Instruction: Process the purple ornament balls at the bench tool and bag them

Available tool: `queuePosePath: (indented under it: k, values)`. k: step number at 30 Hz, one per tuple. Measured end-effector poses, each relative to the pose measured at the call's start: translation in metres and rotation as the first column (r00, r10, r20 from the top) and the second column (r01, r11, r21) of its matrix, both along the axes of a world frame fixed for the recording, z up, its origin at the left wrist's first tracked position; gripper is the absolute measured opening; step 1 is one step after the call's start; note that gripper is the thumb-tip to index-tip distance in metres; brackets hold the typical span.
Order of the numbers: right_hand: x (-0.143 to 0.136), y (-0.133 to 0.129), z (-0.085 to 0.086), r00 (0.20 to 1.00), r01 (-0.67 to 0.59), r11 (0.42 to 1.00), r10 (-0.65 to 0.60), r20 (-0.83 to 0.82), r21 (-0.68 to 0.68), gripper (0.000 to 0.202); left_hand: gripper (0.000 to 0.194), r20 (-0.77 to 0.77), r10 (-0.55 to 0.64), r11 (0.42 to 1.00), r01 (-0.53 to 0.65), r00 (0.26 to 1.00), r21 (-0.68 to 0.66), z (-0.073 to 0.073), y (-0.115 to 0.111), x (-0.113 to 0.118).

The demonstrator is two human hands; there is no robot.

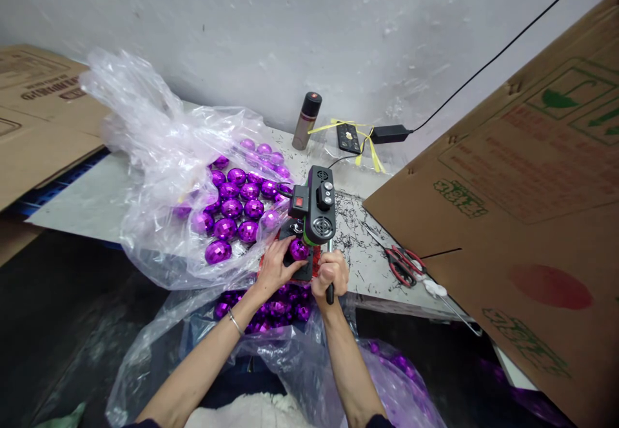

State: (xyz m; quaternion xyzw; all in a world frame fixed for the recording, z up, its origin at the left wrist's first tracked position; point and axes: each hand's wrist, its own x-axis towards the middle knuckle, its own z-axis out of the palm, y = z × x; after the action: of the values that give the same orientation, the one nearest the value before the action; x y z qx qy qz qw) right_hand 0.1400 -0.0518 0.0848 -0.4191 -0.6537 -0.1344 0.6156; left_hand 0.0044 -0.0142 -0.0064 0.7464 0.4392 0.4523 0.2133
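Observation:
My left hand has its thumb and fingers closed around a shiny purple faceted ball. That ball sits on the dark base of a small black bench drill press, under its head. My right hand is wrapped round the press's lever handle, whose black grip pokes out below the fist. To the left, several purple balls lie in a clear plastic bag on the table. More purple balls are in clear plastic below my wrists. The drill tip is hidden from view.
Red-handled scissors lie at the right beside a large cardboard box. Dark shavings litter the table. Behind stand a dark bottle and a power adapter with its cord. Another cardboard box is at far left.

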Motion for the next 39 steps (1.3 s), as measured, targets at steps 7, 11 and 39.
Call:
queuePosePath:
  k: [7,11,39]
  values:
    - [-0.001,0.001,0.002,1.0,-0.018,1.0,0.018,-0.013,0.016,0.033,0.058,0.001,-0.005,1.0,0.005,1.0,-0.003,0.0,0.0,0.0]
    - [0.0,-0.001,0.01,0.999,-0.033,0.999,0.033,-0.013,-0.008,0.032,0.057,0.005,0.0,1.0,0.0,1.0,-0.019,0.0,0.0,0.0]
    - [-0.003,0.003,-0.003,0.999,-0.015,0.999,0.016,-0.051,0.033,0.034,0.055,-0.005,-0.008,1.0,0.008,1.0,-0.016,0.003,-0.001,0.0]
